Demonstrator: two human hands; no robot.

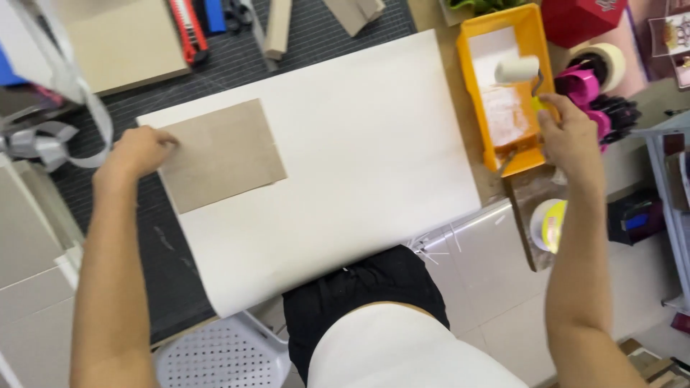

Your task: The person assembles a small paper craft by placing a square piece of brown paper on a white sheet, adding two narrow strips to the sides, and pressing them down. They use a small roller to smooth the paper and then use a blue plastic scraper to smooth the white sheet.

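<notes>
A large white sheet (pixel 345 165) lies on a dark cutting mat (pixel 165 251). A brown rectangular board (pixel 221 154) rests on the sheet's left part. My left hand (pixel 140 151) presses on the board's left edge with curled fingers. My right hand (pixel 568 133) grips the yellow handle of a small white paint roller (pixel 517 69). The roller head hangs over an orange paint tray (pixel 535 50) that holds white glue or paint.
A red utility knife (pixel 188 30), a tan board (pixel 122 43) and wood strips lie at the mat's far side. Tape rolls (pixel 604 61), pink items and a red box sit right of the tray. A white perforated stool (pixel 215 352) stands below.
</notes>
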